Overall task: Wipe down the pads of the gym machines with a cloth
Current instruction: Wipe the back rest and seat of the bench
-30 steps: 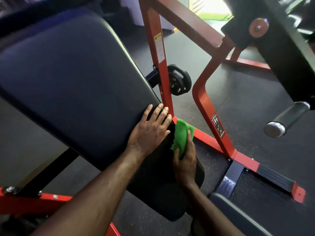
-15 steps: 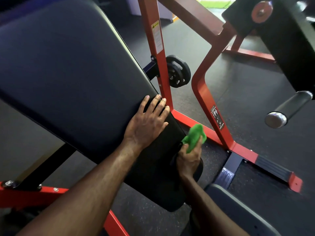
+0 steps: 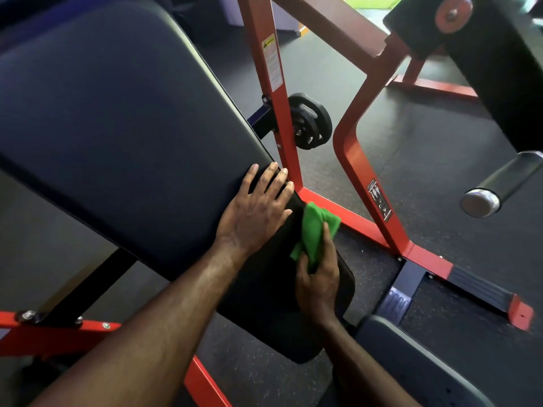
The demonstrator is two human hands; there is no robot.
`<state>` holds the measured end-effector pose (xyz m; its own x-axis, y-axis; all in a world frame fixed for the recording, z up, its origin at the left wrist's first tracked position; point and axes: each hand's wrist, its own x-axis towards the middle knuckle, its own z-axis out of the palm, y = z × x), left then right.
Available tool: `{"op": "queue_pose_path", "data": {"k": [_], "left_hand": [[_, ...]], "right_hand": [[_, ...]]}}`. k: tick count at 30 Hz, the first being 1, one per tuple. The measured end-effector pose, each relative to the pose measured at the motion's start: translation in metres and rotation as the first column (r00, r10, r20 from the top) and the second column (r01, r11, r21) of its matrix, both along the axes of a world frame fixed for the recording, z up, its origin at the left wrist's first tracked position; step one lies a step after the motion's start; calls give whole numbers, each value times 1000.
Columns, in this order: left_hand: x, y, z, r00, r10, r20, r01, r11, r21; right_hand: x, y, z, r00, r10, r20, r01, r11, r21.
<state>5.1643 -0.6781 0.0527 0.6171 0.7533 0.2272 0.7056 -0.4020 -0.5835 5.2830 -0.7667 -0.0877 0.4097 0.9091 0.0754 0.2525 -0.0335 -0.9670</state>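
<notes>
A big black back pad (image 3: 111, 118) slopes across the left half of the view. Below it lies a smaller black pad (image 3: 264, 327). My left hand (image 3: 252, 212) rests flat with straight fingers on the lower corner of the big pad, fingertips at its edge. My right hand (image 3: 318, 280) grips a bunched green cloth (image 3: 313, 233) and holds it against the right edge of the smaller pad, just right of my left hand. The cloth's underside is hidden.
Red frame posts (image 3: 276, 107) rise right behind the pads, with a black weight plate (image 3: 310, 121) on a peg. A chrome-capped roller handle (image 3: 499, 183) sticks out at right. Another dark pad (image 3: 411, 362) lies at bottom right. Dark rubber floor (image 3: 426, 171) surrounds the machine.
My right hand has slid the green cloth back up along the smaller pad's edge, closer to my left hand. My left hand has stayed on the big pad's corner.
</notes>
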Motion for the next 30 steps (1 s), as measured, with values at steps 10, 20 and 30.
{"op": "queue_pose_path", "data": {"k": [10, 20, 30], "left_hand": [[-3, 2, -4, 1000, -9, -13, 9, 1000, 10], [0, -5, 6, 998, -22, 52, 27, 994, -106], [-73, -84, 25, 1000, -3, -19, 0, 986, -169]], "right_hand": [[0, -21, -47, 947, -317, -53, 258, 850, -459], [-32, -56, -12, 997, 32, 76, -21, 989, -147], [-63, -72, 43, 991, 59, -117, -74, 989, -128]]}}
